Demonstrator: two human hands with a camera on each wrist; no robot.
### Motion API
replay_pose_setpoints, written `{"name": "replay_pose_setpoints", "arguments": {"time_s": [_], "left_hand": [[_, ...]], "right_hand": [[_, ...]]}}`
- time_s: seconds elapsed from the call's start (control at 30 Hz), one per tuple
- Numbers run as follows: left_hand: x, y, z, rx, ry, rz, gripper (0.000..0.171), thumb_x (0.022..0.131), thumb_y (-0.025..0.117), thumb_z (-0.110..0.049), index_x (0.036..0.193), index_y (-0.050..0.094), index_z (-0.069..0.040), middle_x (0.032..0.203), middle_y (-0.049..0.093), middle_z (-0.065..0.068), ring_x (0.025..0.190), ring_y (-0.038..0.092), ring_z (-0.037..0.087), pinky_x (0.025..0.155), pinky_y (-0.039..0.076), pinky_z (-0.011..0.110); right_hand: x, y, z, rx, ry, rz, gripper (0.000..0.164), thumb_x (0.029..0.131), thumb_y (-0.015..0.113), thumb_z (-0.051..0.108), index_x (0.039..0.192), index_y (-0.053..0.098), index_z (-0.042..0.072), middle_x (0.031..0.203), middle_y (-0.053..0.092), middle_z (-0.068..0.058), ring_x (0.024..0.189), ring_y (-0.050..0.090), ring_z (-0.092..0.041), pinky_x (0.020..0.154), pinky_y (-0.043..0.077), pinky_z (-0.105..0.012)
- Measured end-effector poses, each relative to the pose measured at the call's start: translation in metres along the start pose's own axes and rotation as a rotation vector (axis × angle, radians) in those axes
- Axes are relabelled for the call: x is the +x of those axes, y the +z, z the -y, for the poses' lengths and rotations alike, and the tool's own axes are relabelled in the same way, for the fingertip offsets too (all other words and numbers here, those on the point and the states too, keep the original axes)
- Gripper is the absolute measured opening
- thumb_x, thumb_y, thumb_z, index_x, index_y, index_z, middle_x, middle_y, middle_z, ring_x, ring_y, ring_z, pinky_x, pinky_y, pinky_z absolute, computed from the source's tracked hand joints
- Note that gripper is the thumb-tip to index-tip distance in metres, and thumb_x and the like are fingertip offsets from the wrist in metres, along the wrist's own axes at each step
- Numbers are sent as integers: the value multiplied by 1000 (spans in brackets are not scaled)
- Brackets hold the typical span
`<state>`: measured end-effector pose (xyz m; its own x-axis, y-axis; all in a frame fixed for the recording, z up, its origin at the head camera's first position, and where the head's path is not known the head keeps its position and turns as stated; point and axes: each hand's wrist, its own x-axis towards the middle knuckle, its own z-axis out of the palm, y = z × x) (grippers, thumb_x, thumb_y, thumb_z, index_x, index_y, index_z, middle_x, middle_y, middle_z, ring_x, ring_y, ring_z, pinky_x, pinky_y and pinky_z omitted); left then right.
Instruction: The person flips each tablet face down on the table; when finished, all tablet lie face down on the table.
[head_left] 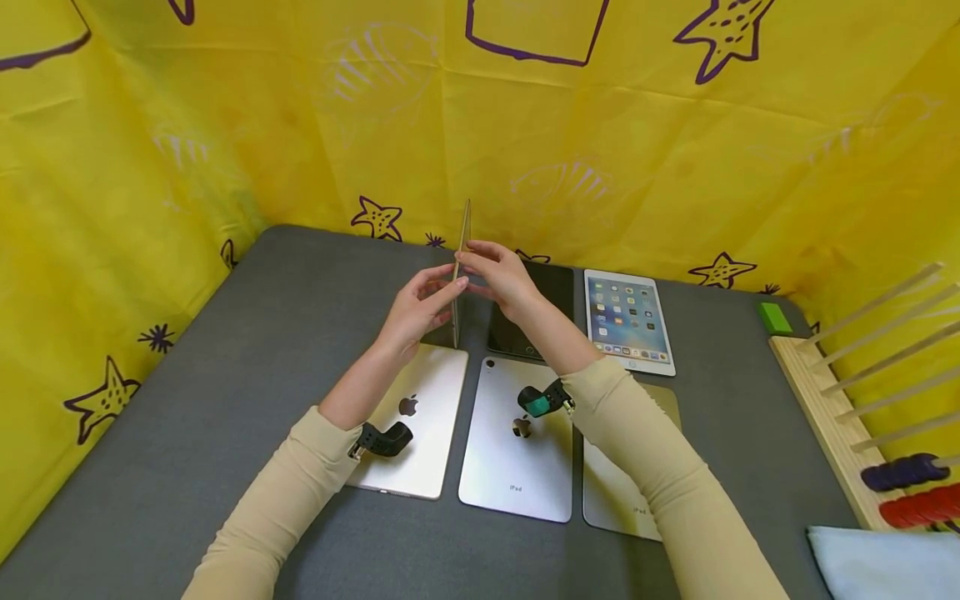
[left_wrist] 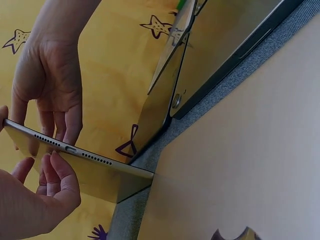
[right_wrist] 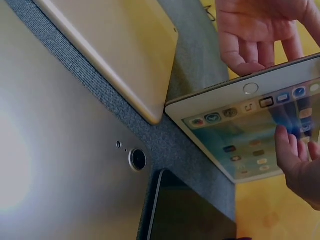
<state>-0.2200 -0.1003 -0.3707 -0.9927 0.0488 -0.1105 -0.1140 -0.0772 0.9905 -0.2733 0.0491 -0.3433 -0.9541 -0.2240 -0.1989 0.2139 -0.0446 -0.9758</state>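
Observation:
Between my hands stands a thin tablet (head_left: 462, 237), upright and edge-on, beyond the near row of tablets. Its lit screen (right_wrist: 250, 145) with app icons faces my right hand (head_left: 501, 279); the plain back (left_wrist: 95, 177) faces my left hand (head_left: 423, 310). The left hand grips the near edge with thumb and bent fingers. Higher and farther along, the right hand holds it, its fingertips against the screen side. Below the left wrist a gold tablet (head_left: 431, 400) lies back up. A black-screened tablet (head_left: 555, 287) lies partly hidden under the right forearm.
A silver tablet (head_left: 513, 450) and a darker gold one (head_left: 611, 492) lie back up on the grey table (head_left: 187, 375). Behind them rests a white tablet (head_left: 630, 317), screen lit. To the right are a green block (head_left: 774, 318), a wooden bead frame (head_left: 825, 433) and a pale blue item (head_left: 885, 562).

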Motion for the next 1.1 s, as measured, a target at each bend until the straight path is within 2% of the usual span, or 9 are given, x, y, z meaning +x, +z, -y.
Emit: {"name": "replay_pose_setpoints", "arguments": {"time_s": [0.2,0.43,0.63,0.9,1.1], "left_hand": [[0,1,4,-7,-30,8,52,92,68,-34,138,52,-14,113,54,3,98,51,17,91,48,38],[4,1,9,15,-79,44,57,94,65,-38,140,48,-8,127,52,9,107,51,23,99,46,41],[6,-3,15,78,-144,104,57,99,56,-39,142,45,-3,136,51,14,121,49,29,104,42,42],[10,-8,25,77,-201,180,61,103,45,-43,144,40,1,142,46,18,130,45,32,108,38,41],[11,-10,30,61,-219,225,61,104,43,-39,146,35,5,147,40,22,135,39,33,111,33,40]], "right_hand": [[0,-3,-1,-1,0,5,49,94,67,22,138,51,8,133,55,-8,120,55,-25,93,51,-39],[-2,-7,0,29,6,-6,49,94,67,17,139,52,9,131,57,-10,121,54,-28,94,51,-42],[-4,-12,3,43,3,-11,51,94,65,13,143,50,9,134,54,-9,120,54,-27,93,51,-43],[-7,-17,1,75,-5,-29,46,95,63,11,141,53,11,135,56,-8,121,53,-28,95,50,-45],[-10,-20,-2,90,-8,-75,43,96,61,10,139,56,11,136,55,-9,119,53,-28,97,48,-47]]}}
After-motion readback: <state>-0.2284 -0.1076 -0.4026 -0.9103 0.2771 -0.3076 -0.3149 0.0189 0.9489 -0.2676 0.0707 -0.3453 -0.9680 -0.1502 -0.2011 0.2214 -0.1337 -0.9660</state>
